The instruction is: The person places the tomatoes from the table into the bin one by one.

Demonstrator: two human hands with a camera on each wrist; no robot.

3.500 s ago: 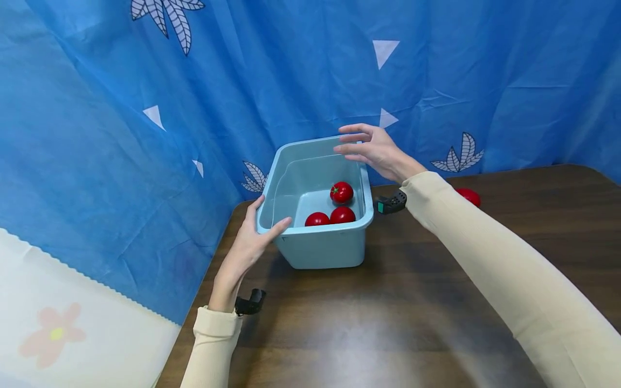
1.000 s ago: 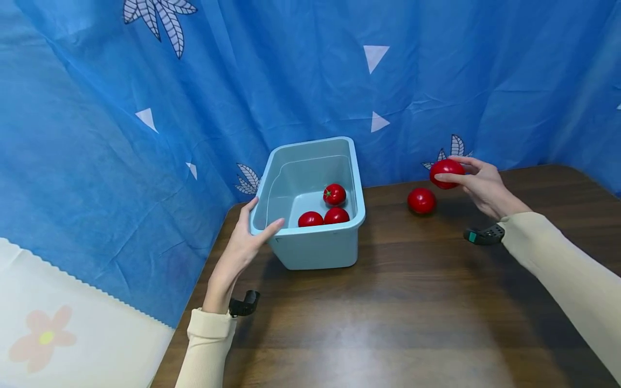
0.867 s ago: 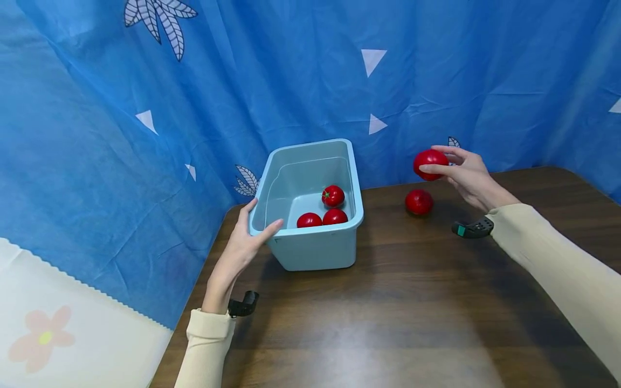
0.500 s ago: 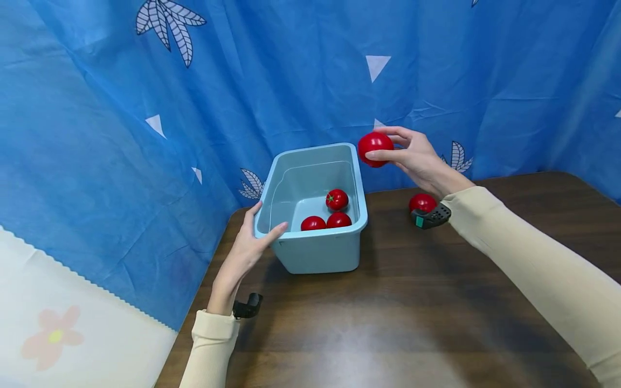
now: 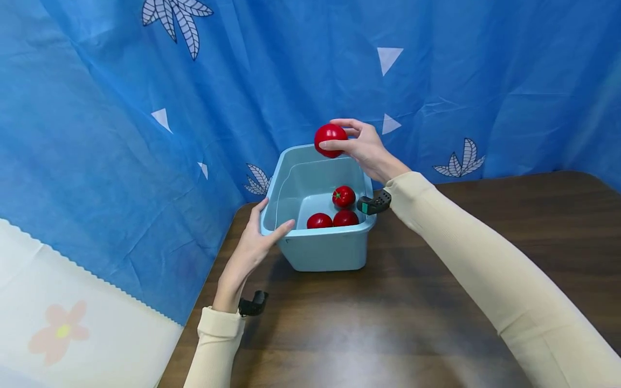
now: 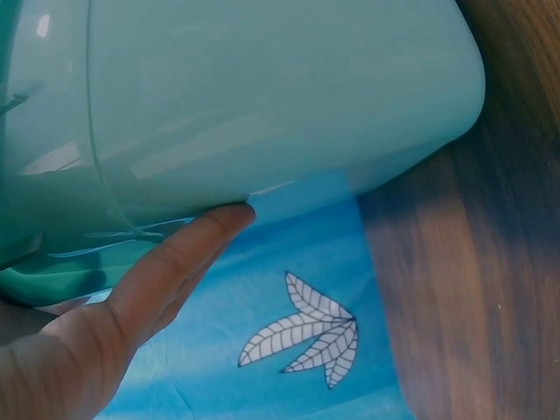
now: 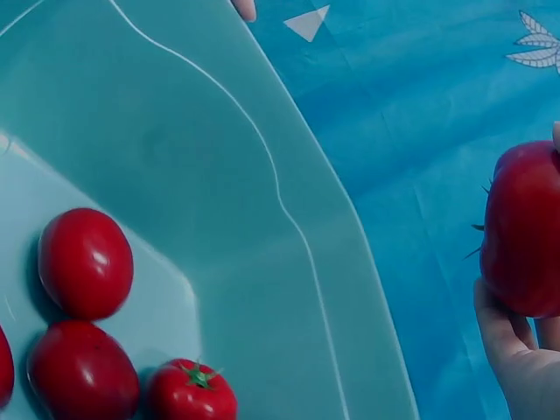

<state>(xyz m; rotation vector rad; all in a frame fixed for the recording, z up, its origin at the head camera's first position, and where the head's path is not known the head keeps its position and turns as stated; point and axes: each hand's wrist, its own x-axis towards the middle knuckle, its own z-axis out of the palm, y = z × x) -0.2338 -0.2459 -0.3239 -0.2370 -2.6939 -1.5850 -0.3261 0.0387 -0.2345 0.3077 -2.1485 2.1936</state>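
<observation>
My right hand point(image 5: 368, 151) pinches a red tomato point(image 5: 330, 139) between thumb and fingers, above the back rim of a light blue plastic bin point(image 5: 325, 252). The right wrist view shows this held tomato point(image 7: 523, 229) at the right edge, its green stem tips facing left. Several tomatoes lie on the bin floor; one with a green calyx point(image 5: 343, 197) is nearest the right wall. At the bin's front left corner my left hand point(image 5: 251, 245) holds the rim, thumb over the top. Its fingers point(image 6: 166, 271) lie against the outer wall in the left wrist view.
The bin stands at the left end of a dark wooden table point(image 5: 412, 302). A blue patterned curtain point(image 5: 436, 70) hangs close behind it. A white cloth with a flower point(image 5: 97, 307) is at lower left. My right sleeve point(image 5: 466, 253) crosses over the table.
Empty above the bin at first, my right hand took a tomato from the table at right and carried it left over the bin. Another tomato there is now out of sight. My left hand stayed.
</observation>
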